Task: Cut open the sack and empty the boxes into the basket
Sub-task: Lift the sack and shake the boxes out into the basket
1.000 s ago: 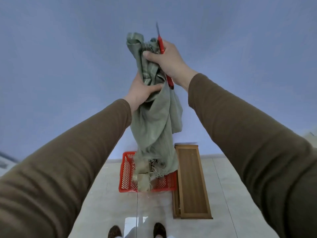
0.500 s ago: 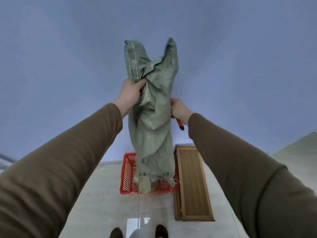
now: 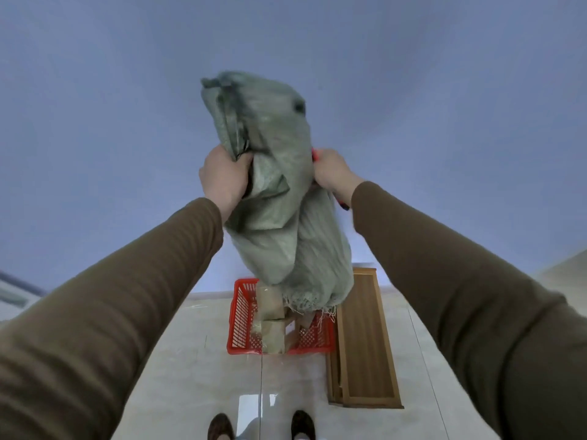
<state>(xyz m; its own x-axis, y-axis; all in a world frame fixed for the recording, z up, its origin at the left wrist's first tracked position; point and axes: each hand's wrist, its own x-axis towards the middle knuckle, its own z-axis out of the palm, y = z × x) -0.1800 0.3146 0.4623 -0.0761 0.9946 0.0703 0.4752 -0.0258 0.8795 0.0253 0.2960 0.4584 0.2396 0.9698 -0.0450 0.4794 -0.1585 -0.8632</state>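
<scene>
I hold a grey-green woven sack (image 3: 279, 198) upside down in the air, its frayed cut end hanging over the red plastic basket (image 3: 241, 315) on the floor. My left hand (image 3: 222, 176) grips a fold on the sack's left side. My right hand (image 3: 333, 173) grips its right side together with a red-handled cutter (image 3: 341, 203), mostly hidden by the hand. Brown cardboard boxes (image 3: 270, 319) show below the sack's open end and inside the basket.
A low wooden bench (image 3: 365, 338) lies right beside the basket on the pale tiled floor. A blue wall fills the background. My shoes (image 3: 220, 427) stand near the bottom edge, short of the basket.
Both hands have slid lower on the sack, and its upper part now bulges above them. Boxes have come out of the frayed end into the basket.
</scene>
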